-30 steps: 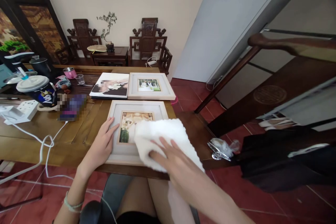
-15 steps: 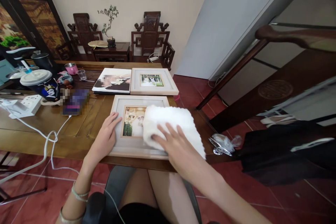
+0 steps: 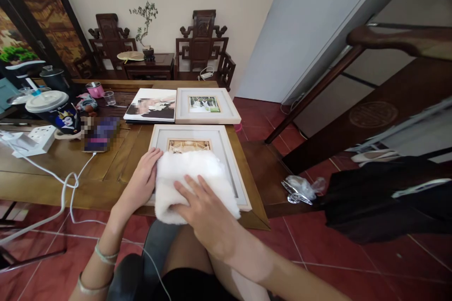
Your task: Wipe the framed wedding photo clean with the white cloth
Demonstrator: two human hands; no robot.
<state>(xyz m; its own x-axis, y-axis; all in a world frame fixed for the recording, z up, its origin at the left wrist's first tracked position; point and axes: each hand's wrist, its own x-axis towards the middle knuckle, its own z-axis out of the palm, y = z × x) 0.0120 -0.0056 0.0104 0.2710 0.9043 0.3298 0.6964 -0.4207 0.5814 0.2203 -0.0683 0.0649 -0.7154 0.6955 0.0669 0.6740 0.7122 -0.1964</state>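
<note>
A light wooden picture frame (image 3: 237, 169) lies flat near the front edge of the table, the top of its photo (image 3: 189, 145) showing. A folded, fluffy white cloth (image 3: 197, 169) covers the frame's lower left and hangs slightly over its near edge. My right hand (image 3: 205, 211) presses on this cloth, fingers over the top and the thumb at the fold. At the frame's left side rests my left hand (image 3: 143, 181), its fingers extended and lying on the border against the cloth's edge.
Behind lie a second framed picture (image 3: 181, 117) and a photo album (image 3: 155, 96). To the left are a lidded cup (image 3: 65, 120), a phone (image 3: 102, 134), a power strip (image 3: 40, 138) and white cables (image 3: 63, 197). A wooden chair (image 3: 318, 141) stands right, holding crumpled plastic (image 3: 300, 188).
My right hand has swept the white cloth left and toward me across the frame, uncovering its right side. My left hand stays at the left edge.
</note>
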